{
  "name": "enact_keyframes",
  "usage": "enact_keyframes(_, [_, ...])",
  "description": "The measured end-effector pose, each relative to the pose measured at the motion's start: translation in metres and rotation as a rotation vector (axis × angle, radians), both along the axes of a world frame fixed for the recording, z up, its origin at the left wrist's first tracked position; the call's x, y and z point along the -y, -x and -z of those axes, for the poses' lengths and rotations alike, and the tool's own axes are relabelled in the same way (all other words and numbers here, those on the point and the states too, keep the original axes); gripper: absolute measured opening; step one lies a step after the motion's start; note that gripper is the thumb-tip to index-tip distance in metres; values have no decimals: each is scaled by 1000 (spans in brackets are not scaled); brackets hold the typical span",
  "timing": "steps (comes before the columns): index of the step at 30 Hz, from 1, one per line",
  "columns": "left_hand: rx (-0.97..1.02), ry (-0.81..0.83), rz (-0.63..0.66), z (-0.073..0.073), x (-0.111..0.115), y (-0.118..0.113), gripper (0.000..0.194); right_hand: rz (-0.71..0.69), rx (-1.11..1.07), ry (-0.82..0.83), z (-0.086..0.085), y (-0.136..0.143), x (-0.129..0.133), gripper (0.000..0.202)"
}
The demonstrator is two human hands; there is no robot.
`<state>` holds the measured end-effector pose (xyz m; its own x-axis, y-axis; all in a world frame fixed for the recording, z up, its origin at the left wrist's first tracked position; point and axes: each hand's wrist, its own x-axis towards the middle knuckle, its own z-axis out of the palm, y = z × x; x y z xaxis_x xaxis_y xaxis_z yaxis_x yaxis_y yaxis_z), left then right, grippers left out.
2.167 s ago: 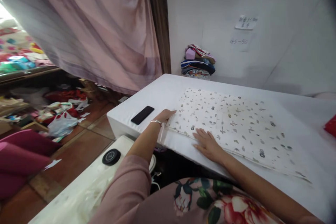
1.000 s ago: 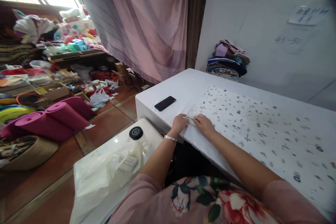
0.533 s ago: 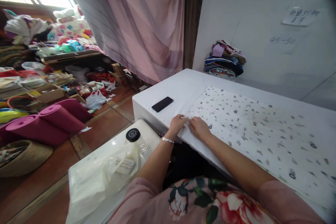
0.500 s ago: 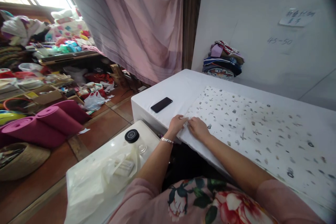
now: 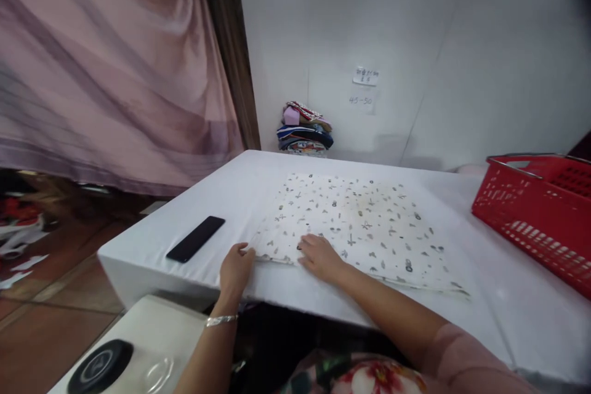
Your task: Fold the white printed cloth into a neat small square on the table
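A white cloth point(image 5: 351, 221) printed with small grey and tan motifs lies flat on the white-covered table point(image 5: 323, 295). At its near left corner is my left hand point(image 5: 237, 271), fingers curled in against the cloth edge; a silver bracelet circles that wrist. Further right along the near edge, my right hand point(image 5: 322, 257) rests palm down on the cloth with fingers stretched out. The near edge shows more than one layer. To the left of my left hand lies a black phone point(image 5: 196, 239).
A red plastic basket point(image 5: 535, 215) stands on the table at the right. A stack of folded cloths point(image 5: 305, 130) sits beyond the far edge. Lower left, a white surface point(image 5: 161, 320) holds a round black lid point(image 5: 100, 367). A pink curtain point(image 5: 120, 68) hangs at the left.
My view has swung right, bringing the red basket in. My hands, close together before at the cloth's left corner, are now apart, the right one further right along the near edge.
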<state>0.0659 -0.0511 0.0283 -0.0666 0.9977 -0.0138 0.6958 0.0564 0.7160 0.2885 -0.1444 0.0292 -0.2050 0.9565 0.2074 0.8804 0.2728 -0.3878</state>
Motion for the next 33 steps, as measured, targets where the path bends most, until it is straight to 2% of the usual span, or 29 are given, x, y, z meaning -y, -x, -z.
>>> enact_keyframes(3, [-30,9,10,-3,1,-2,39,-19,-1,105,1,-9,11,45])
enact_keyframes(7, [-43,12,0,-6,3,-4,38,67,-48,104,-1,-15,18,48])
enact_keyframes(11, [-27,21,-2,-5,3,-3,40,90,34,170,5,-23,22,57])
enact_keyframes(14, [134,32,-35,1,1,-3,39,104,49,197,8,-22,24,58])
enact_keyframes(18, [535,67,-127,4,-3,-10,33,85,32,96,0,-6,23,55])
enact_keyframes(22, [865,170,-183,-7,-5,-20,19,-33,37,-8,-14,25,7,59])
enact_keyframes(25, [959,187,-150,-18,-5,-24,16,-76,50,-76,-22,50,-17,62])
enact_keyframes(29, [890,165,-110,-26,-6,-25,18,-41,85,-98,-25,76,-47,67])
enact_keyframes(33, [705,53,-89,-19,-10,-23,28,11,59,-69,-21,89,-65,57])
